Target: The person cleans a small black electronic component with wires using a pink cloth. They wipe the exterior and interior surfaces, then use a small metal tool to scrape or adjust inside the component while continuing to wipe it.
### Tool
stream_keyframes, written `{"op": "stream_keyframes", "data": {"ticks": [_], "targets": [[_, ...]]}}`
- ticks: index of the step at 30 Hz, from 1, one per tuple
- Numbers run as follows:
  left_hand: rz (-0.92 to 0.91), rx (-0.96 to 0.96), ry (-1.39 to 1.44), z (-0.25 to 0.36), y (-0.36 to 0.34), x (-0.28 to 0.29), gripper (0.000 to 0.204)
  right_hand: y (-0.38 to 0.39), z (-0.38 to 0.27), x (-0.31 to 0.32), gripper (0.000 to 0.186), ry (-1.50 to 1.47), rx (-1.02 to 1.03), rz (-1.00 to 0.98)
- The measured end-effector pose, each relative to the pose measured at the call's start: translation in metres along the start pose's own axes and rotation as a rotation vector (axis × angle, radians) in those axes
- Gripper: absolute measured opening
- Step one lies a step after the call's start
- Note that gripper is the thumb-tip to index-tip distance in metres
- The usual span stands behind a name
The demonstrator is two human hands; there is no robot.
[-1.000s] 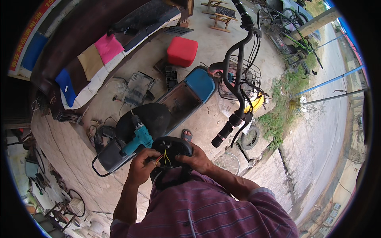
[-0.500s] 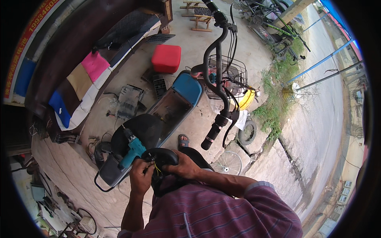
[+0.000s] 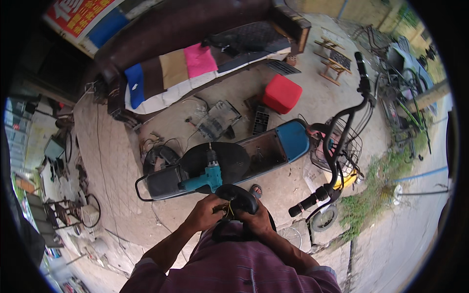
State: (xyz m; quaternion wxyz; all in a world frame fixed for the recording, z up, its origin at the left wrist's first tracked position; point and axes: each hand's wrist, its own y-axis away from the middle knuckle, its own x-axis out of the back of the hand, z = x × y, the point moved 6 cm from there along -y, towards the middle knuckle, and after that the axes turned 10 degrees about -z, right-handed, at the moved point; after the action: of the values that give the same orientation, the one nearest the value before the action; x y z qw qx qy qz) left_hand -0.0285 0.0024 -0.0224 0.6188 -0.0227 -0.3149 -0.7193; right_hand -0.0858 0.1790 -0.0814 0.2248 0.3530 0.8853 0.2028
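Note:
A black rounded part (image 3: 238,194) with a hollow underside is held up close to my body. My right hand (image 3: 258,222) is wrapped round its right side. Thin yellow wires (image 3: 227,210) come out of the part, and the fingers of my left hand (image 3: 205,213) are pinched together at them. What exactly sits between those fingertips is too small to make out. Just beyond my hands, a teal power drill (image 3: 211,177) lies on the black seat (image 3: 234,163) of an electric bike, its bit pointing away from me. Neither hand touches the drill.
The bike's handlebar (image 3: 337,156) and wire basket (image 3: 355,158) stand at the right. Beyond the bike are a red stool (image 3: 282,94), a black crate (image 3: 261,120) and a brown sofa (image 3: 185,36). A loose tyre (image 3: 324,218) lies on the ground at the right.
My view has turned to the right, so the bike and sofa appear rotated. Both hands still hold the black part and its wires; the drill stays on the seat.

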Motion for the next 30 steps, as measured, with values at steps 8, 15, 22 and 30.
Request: {"op": "stream_keyframes", "data": {"ticks": [8, 15, 22, 30], "targets": [[0.232, 0.086, 0.497, -0.032, 0.037, -0.014, 0.034, -0.012, 0.005, -0.01, 0.045, -0.004, -0.1, -0.138], [0.598, 0.085, 1.161, -0.065, 0.077, -0.025, 0.031, -0.017, 0.015, -0.026, 0.038, -0.315, -0.153, -0.28], [0.614, -0.155, 1.556, -0.1, 0.112, -0.025, 0.021, -0.011, -0.003, -0.068, 0.036, -0.568, -0.151, -0.442], [0.243, -0.418, 1.945, -0.098, 0.145, -0.049, 0.027, 0.02, 0.003, -0.154, 0.044, -0.566, -0.204, -0.666]]}}
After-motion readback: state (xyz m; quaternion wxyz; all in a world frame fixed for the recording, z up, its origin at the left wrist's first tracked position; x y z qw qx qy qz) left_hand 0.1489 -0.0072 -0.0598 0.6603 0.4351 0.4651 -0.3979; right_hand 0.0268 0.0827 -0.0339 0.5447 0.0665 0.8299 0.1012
